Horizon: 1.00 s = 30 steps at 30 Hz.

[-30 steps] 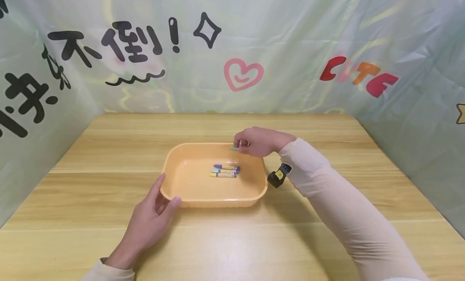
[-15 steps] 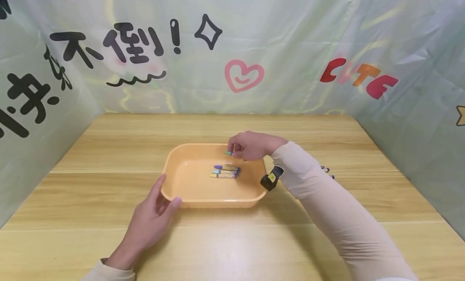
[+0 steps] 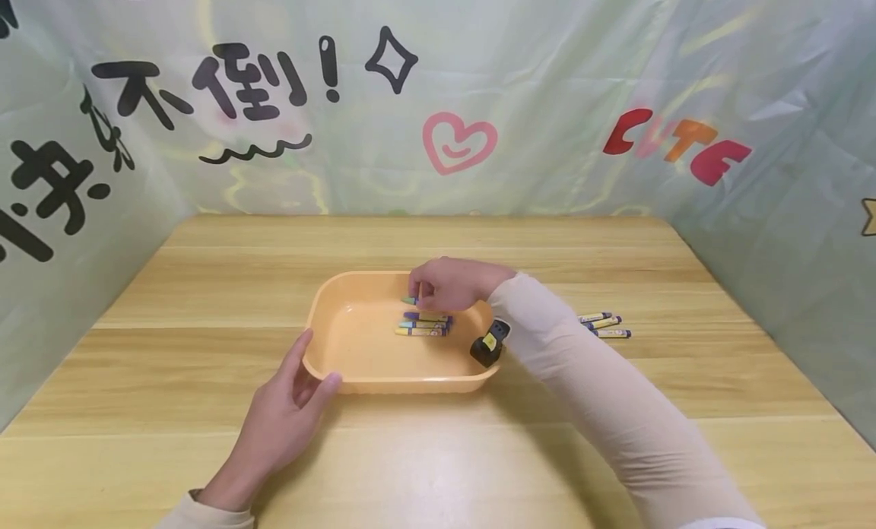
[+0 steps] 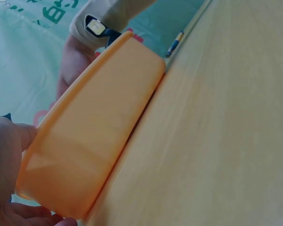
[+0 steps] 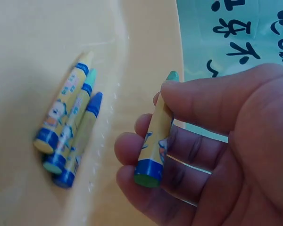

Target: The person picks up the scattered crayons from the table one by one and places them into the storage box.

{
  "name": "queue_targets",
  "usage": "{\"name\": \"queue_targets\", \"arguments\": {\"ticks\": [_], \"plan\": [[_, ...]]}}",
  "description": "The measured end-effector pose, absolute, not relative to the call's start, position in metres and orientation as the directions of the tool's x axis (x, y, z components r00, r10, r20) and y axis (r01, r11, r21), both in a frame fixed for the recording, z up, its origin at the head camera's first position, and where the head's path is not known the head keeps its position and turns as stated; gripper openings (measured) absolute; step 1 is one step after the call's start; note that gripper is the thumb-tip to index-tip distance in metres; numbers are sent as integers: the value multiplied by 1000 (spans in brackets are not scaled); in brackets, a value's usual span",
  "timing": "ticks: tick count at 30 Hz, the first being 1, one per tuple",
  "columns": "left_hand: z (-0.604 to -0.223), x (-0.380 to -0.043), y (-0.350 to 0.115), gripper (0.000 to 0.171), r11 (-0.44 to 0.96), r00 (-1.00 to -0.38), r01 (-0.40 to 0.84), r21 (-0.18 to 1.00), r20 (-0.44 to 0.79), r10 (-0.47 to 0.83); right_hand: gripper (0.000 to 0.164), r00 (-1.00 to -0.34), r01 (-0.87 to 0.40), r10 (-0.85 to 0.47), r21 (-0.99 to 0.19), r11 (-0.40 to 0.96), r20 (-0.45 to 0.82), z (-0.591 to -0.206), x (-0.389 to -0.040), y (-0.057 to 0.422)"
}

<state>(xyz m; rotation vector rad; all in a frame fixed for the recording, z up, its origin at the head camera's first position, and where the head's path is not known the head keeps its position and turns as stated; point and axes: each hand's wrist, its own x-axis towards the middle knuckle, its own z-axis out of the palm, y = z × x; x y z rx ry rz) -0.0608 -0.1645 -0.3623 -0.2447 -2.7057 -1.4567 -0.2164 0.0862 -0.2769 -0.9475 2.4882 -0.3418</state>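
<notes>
Over the back of the orange plastic tray, my right hand pinches a green crayon between thumb and fingers, its green tip pointing left in the head view. Below it on the tray floor lie three crayons side by side: a purple one, a light green one and a yellow one. At the tray's front left corner my left hand grips the rim, thumb at the front and fingers round the left side.
To the right of the tray, several more crayons lie on the wooden table, partly hidden by the right sleeve. A printed cloth hangs along the back and sides. A black wrist camera overhangs the tray's right end.
The right hand has moved left and closer over the tray with the green crayon. Crayons on the right have come out from behind the sleeve. The left hand has stayed put.
</notes>
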Motion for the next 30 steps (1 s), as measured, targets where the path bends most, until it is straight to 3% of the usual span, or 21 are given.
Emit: {"name": "queue_targets", "arguments": {"ticks": [14, 30], "plan": [[-364, -61, -165, 78, 520, -983, 183, 834, 141, 120, 6, -615, -638, -728, -352, 685, -302, -291, -214, 77], [-363, -61, -165, 78, 518, -984, 177, 837, 136, 117, 7, -608, -560, -709, -440, 702, -357, -300, -215, 79]]}}
